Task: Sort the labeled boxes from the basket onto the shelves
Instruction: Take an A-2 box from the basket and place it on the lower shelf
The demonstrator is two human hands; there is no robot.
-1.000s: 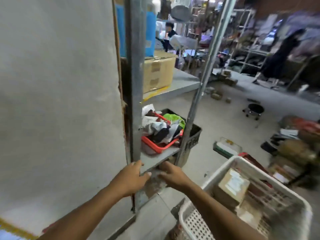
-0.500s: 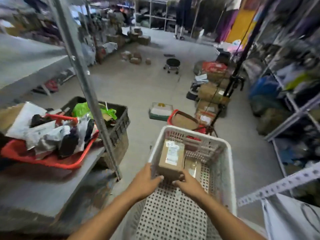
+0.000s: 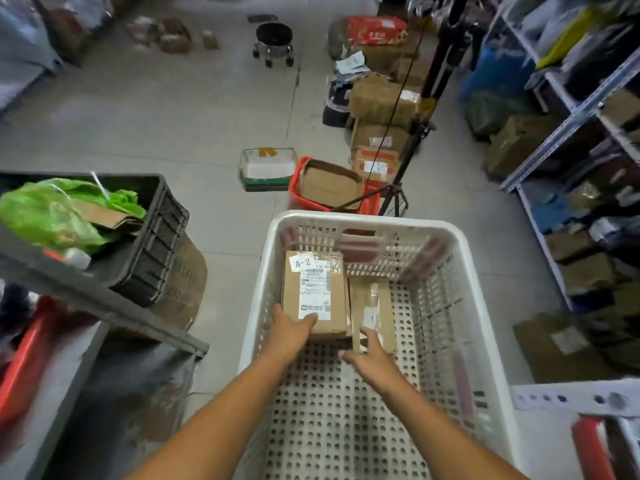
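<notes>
A white perforated basket (image 3: 346, 218) stands in front of me. Inside it at the far left lies a brown cardboard box labeled A-2 (image 3: 318, 282) with a shipping label on top. A flatter brown box (image 3: 379, 306) lies just to its right. My left hand (image 3: 289, 332) grips the near left edge of the A-2 box, thumb pressed on its label. My right hand (image 3: 367, 353) is at the near right corner of that box, fingers stretched toward the seam between the two boxes; whether it grips anything is unclear.
On the left, a grey metal shelf (image 3: 104, 303) carries a black crate (image 3: 162, 230) with a green bag and a red basket (image 3: 20, 362). Beyond the white basket are a red floor basket (image 3: 298, 188), stacked parcels and a tripod (image 3: 415, 133). Loaded shelves (image 3: 568, 109) line the right.
A second ago both hands were at the left shelf's edge. My view then swung to the basket and both hands went to the A-2 box; my left thumb now lies on its label.
</notes>
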